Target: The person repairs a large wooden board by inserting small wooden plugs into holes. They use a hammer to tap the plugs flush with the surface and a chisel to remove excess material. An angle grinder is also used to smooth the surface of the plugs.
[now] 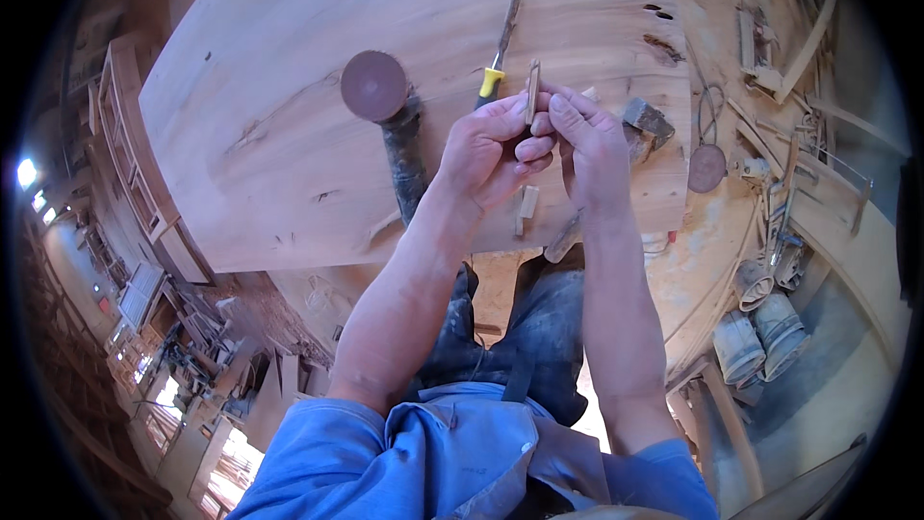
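A small, narrow strip of wood (533, 87) is held upright in front of me. The thumb and fingers of my left hand (489, 146) pinch it near its lower end. My right hand (595, 149) closes in from the other side, its thumb and fingertips at the same strip. Both hands are above a large pale wooden slab (289, 116). Just beyond my left hand lies a chisel (494, 77) with a yellow and black handle, its blade pointing away. To the left rests a power sander (404, 154) with a round brown disc facing up.
Small wood offcuts (528, 202) lie on the slab near me, and a dark block (649, 119) sits right of my right hand. Beyond the slab's right edge hangs a round disc (706, 168). Dusty buckets (739, 347) and scrap wood stand at the right; wooden frames (135, 144) at the left.
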Motion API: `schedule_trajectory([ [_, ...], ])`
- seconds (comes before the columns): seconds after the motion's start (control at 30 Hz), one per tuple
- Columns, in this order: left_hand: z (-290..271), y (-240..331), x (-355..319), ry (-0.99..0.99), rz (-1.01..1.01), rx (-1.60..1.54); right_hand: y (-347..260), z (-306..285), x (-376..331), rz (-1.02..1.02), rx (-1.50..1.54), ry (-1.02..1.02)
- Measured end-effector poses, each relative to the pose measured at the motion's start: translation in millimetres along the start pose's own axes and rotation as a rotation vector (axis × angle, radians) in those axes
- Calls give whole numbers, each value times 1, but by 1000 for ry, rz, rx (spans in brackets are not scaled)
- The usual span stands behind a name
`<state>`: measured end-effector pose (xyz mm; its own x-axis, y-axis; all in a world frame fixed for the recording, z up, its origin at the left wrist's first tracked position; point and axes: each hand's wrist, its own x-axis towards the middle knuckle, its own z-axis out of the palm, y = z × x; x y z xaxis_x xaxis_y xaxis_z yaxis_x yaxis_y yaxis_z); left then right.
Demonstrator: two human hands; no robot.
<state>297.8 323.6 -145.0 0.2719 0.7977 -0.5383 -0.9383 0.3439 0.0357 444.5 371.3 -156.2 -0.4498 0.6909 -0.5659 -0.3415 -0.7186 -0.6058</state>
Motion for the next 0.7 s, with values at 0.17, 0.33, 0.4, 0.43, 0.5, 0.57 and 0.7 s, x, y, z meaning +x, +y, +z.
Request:
schedule_trajectory([
  [0.17,-20,7,-17,-42,-16,-32,13,20,5,113,62,38],
  [0.33,-27,11,-27,91,-23,-70,18,40,6,220,161,217],
  [0.4,-26,12,-31,190,2,-39,25,43,10,266,185,248],
  [0.43,-24,13,-35,252,18,-3,28,43,12,285,195,268],
  [0.5,-25,14,-44,370,59,165,40,32,13,273,298,104],
  [0.57,-32,13,-53,473,94,425,53,24,17,227,422,51],
  [0.7,-61,5,-76,715,255,970,82,9,29,141,666,-49],
])
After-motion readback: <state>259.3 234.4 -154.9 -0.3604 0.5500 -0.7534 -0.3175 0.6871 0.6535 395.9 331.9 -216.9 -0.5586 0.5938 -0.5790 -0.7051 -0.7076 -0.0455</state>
